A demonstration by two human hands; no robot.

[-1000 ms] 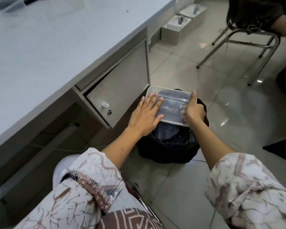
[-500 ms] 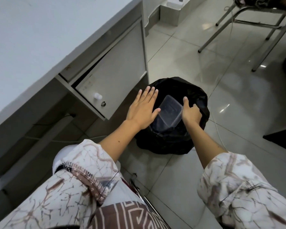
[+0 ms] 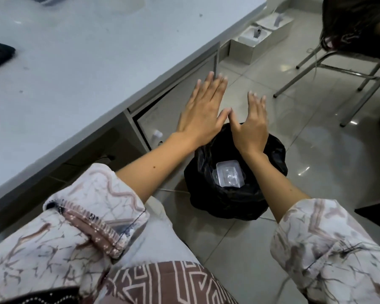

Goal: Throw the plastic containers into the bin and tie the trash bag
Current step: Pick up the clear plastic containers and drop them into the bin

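A bin lined with a black trash bag stands on the tiled floor beside the desk. A clear plastic container lies inside it, low in the bag. My left hand hovers above the bin's far left side with straight fingers, holding nothing. My right hand hovers beside it, fingers straight, also holding nothing. The two thumbs nearly touch. Both hands are well above the bag's rim.
A white desk runs along the left, with a drawer unit just behind the bin. A metal-legged chair with a person on it is at the upper right. White boxes sit on the floor farther back.
The container left my hands and dropped into the bag. Both hands rose and spread flat above the bin.
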